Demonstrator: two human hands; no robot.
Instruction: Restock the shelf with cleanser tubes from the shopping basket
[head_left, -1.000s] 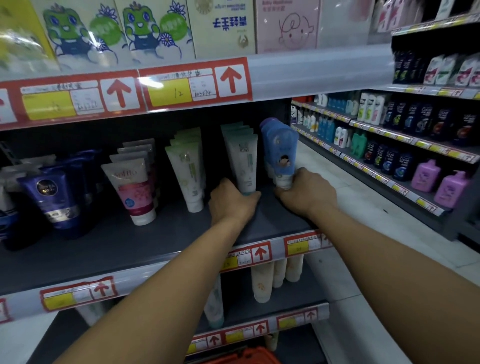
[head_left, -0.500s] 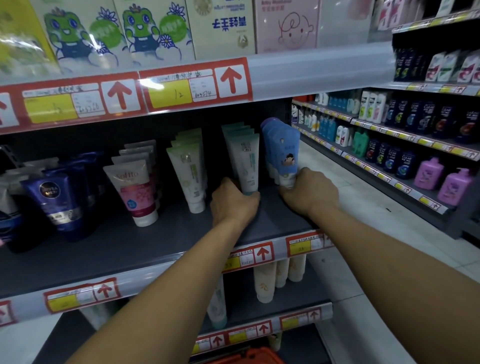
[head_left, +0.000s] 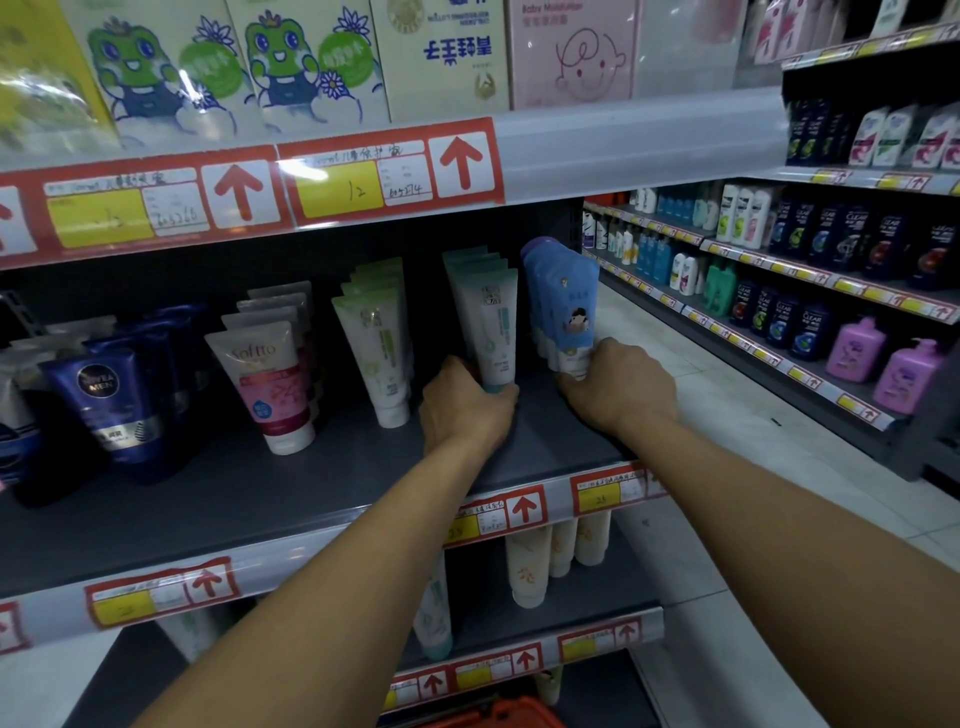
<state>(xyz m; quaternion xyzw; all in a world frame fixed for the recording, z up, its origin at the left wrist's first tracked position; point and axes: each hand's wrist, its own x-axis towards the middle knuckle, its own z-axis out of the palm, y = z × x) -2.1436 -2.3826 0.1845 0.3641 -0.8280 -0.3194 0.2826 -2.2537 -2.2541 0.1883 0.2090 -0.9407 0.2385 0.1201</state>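
2 hands (head_left: 545, 400) apparently gripping tubes (head_left: 491, 327), shelf (head_left: 260, 488)

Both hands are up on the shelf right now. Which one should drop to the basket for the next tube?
Probably the left. The orange basket shows at the bottom edge, nearer below the left forearm. The left hand grips only the cap of the white-and-teal tube, while the right hand steadies the blue tube row.

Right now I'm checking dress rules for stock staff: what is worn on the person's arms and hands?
Nothing shows: the left hand and right hand are bare, without gloves, rings or a watch, and both forearms are uncovered, with no sleeve in view.
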